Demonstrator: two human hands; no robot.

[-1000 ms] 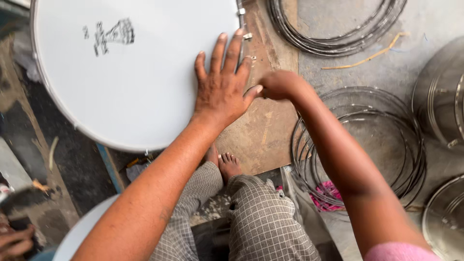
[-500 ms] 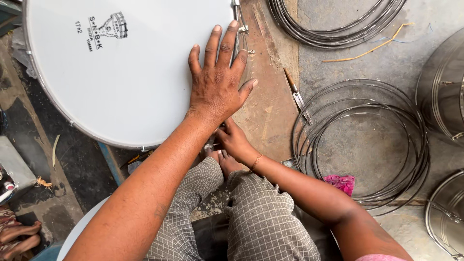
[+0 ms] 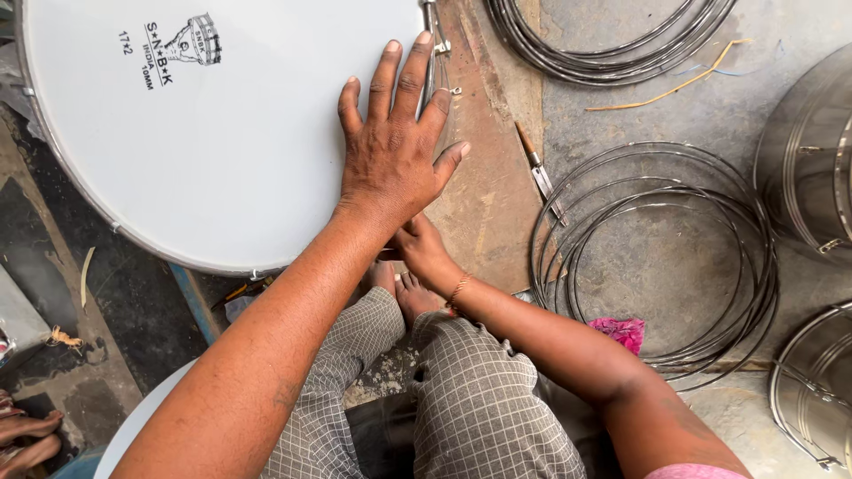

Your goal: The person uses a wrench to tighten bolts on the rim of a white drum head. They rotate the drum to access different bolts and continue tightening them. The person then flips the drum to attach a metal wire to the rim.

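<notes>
A rough concrete floor [image 3: 657, 257] serves as the workplace, seen from the head camera looking straight down at a person sitting with legs drawn in, in checked trousers.

A large white drum head [image 3: 204, 133], round and rimmed in metal, lies flat on the upper left, partly over a worn wooden board [image 3: 484, 191]. The left hand [image 3: 390, 151] lies spread on its right edge, fingers wide and palm down, holding nothing; pressed like this, it seems to steady the drum against sliding. The right hand [image 3: 422, 248] reaches beneath the left forearm toward the drum's lower rim, close to the bare feet [image 3: 404, 288]; whether its fingers grip anything I cannot tell, since the forearm covers them.

A slim metal tool [image 3: 541, 177] lies on the board's right edge, within easy reach. To the right, 2 stacks of thin metal hoops [image 3: 754, 266] lie on the floor, a pink cloth [image 3: 621, 333] beside the nearer stack. Shiny metal drum shells [image 3: 812, 168] stand at the right border.
</notes>
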